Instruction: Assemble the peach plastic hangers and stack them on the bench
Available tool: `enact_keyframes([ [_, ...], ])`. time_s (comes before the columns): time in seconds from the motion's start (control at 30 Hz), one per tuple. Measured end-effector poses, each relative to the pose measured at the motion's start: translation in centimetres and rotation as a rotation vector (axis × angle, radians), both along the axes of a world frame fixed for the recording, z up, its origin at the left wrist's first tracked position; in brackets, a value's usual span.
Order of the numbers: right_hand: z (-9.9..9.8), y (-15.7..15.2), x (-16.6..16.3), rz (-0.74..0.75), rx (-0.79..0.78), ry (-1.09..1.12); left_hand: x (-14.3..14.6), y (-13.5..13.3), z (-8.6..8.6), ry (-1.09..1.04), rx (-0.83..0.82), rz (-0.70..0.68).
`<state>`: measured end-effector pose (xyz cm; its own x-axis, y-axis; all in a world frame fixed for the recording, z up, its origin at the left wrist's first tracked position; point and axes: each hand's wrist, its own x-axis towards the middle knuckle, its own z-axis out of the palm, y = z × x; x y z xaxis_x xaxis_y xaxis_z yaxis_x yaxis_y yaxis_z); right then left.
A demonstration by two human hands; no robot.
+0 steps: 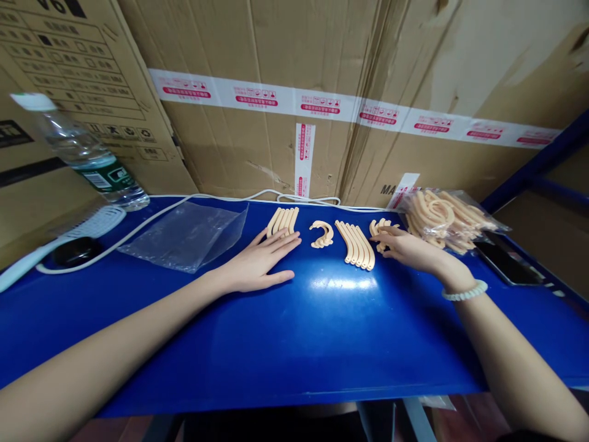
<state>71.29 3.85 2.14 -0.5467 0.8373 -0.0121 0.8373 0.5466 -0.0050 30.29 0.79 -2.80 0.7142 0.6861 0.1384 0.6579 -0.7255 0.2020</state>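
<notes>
My left hand point(264, 261) lies flat with fingers apart, its fingertips over the lower ends of a row of beige curved strips point(284, 220). To the right sits a small stack of beige C-shaped pieces point(323, 234). A second row of longer beige curved strips point(355, 245) lies side by side between my hands. My right hand point(405, 247), with a beaded bracelet point(464, 291) at the wrist, reaches over another cluster of small beige curved pieces point(380, 226). Its bent fingers touch that cluster and partly cover it; whether they grip a piece is hidden.
A clear bag of beige pieces point(442, 215) and a phone point(508, 261) lie at the right. A flat plastic bag point(188, 236), white cable point(138, 228), hairbrush point(64, 242), black object point(77, 252) and water bottle point(99, 169) are leftward. Cardboard boxes point(257, 147) back the blue table point(294, 344).
</notes>
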Motion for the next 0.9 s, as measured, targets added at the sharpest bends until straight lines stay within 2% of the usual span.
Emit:
enact_keyframes([
  [0.2, -0.9, 1.7, 0.9, -0.047, 0.025, 0.053, 0.0, -0.1, 0.0, -0.022, 0.025, -0.004],
  [0.3, -0.8, 1.7, 1.5, -0.063, 0.029, 0.053, 0.0, -0.1, 0.0, -0.022, 0.032, -0.001],
  [0.4, 0.2, 0.4, 0.8, -0.047, 0.089, 0.072, 0.1, -0.1, 0.0, -0.026, 0.042, -0.006],
  [0.53, 0.6, -3.1, -3.2, 0.059, 0.114, 0.096, 0.0, -0.1, 0.1, -0.040, 0.061, -0.015],
  [0.63, -0.7, -5.3, -6.5, 0.092, -0.001, 0.053, 0.0, -0.2, 0.1, -0.044, 0.061, -0.011],
  [0.7, -2.0, -5.7, -7.9, 0.075, -0.032, 0.040, 0.1, -0.2, 0.2, -0.051, 0.058, -0.008],
  [0.8, -3.6, -4.7, -8.5, 0.029, 0.010, 0.054, 0.1, -0.4, 0.4, -0.057, 0.048, -0.002],
  [0.9, -4.2, -2.9, -8.3, -0.004, 0.043, 0.069, 0.1, -0.5, 0.5, -0.059, 0.037, -0.007],
])
